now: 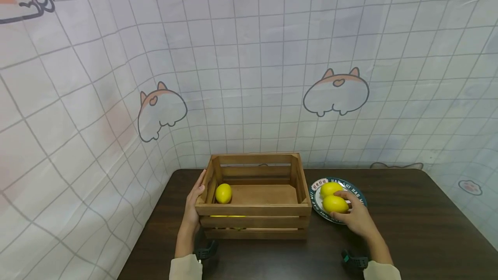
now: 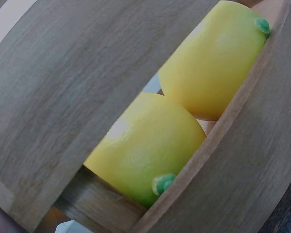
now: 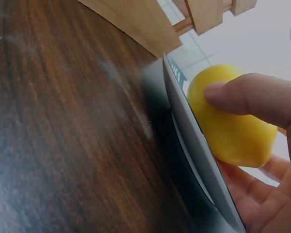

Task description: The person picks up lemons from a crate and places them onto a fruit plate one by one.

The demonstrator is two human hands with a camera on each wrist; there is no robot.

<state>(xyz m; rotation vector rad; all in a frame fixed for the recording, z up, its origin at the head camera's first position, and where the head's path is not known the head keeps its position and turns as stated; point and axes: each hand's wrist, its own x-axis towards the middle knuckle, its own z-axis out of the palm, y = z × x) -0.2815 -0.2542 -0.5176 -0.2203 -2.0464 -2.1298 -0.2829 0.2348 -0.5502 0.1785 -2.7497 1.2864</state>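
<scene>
My right hand [image 1: 359, 218] pinches a yellow lemon [image 1: 335, 204] between thumb and fingers over the round plate [image 1: 318, 209]. The right wrist view shows the thumb [image 3: 252, 97] pressed on that lemon [image 3: 233, 138], close to the plate's rim. Another lemon [image 1: 330, 189] lies on the plate just behind. My left hand [image 1: 192, 206] rests along the left side of a slatted wooden crate [image 1: 254, 209], its fingers looking fairly straight. Inside the crate, one lemon [image 1: 223, 193] shows at the left. Between the slats, the left wrist view shows two lemons with green stem ends, one lemon [image 2: 148, 143] lower and one lemon [image 2: 216, 60] higher.
Crate and plate stand side by side on a dark wooden table [image 1: 412, 215], the plate at the crate's right. A white gridded cloth [image 1: 253, 111] with cartoon dogs hangs behind the table and on its left. Dark bands [image 1: 355, 261] sit on both wrists.
</scene>
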